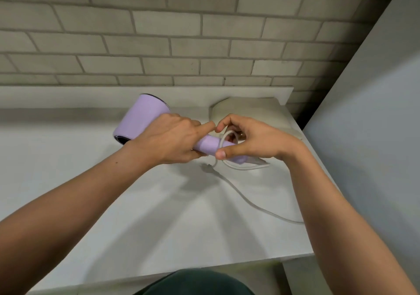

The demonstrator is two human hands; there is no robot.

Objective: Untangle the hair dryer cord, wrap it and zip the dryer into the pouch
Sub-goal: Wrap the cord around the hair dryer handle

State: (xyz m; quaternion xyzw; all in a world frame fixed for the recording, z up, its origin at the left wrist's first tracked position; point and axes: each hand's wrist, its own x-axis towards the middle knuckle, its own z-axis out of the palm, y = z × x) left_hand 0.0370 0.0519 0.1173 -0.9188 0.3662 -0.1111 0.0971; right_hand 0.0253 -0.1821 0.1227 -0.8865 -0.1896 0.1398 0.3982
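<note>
A lilac hair dryer (142,117) is held above the white table (159,215), barrel to the left, handle pointing right. My left hand (172,138) grips the handle near the barrel, index finger stretched along it. My right hand (247,139) pinches a loop of the white cord (223,139) that passes round the handle's end. The rest of the cord (250,204) trails down over the table toward the right edge. A cream pouch (250,110) lies flat at the back right, behind my right hand.
A brick wall rises behind a low ledge (68,95) at the table's back. A grey panel (375,113) stands close on the right. The table's front edge (204,265) is near my body.
</note>
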